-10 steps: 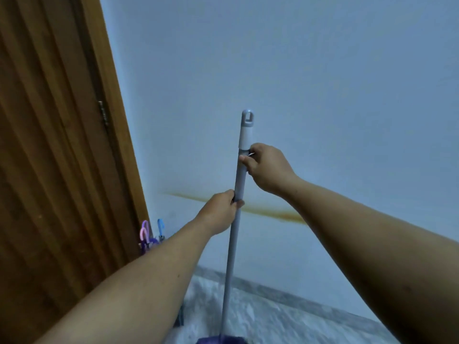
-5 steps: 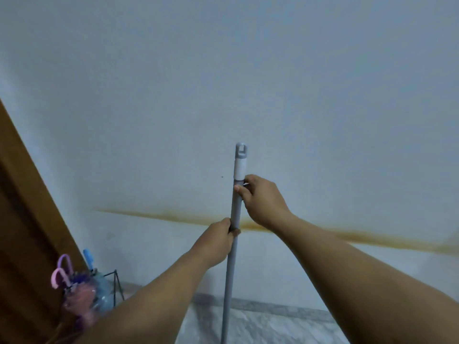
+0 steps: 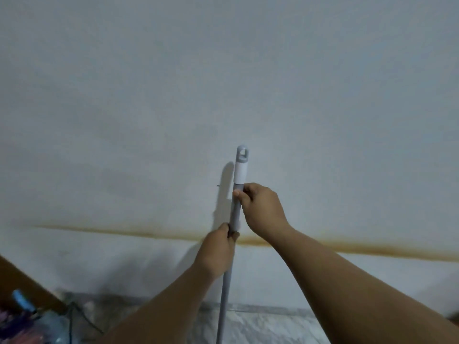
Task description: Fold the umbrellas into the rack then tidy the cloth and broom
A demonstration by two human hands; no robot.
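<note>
Both hands grip the upright broom handle [image 3: 236, 209], right hand [image 3: 262, 211] above left hand [image 3: 218, 252].

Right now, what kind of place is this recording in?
Probably a home entryway or hallway corner: a plain wall with a brownish stain line, a marble-look floor, and an umbrella rack beside a wooden door.

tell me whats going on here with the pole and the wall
A person is holding a broom handle upright close to a pale wall, both hands on it. The right hand grips just under the white cap with the hanging loop, and the left hand grips lower down. The broom's head is out of view below. At the lower left, folded umbrellas stand in a wire rack, so that part looks done; the cloth is not in view.
</note>
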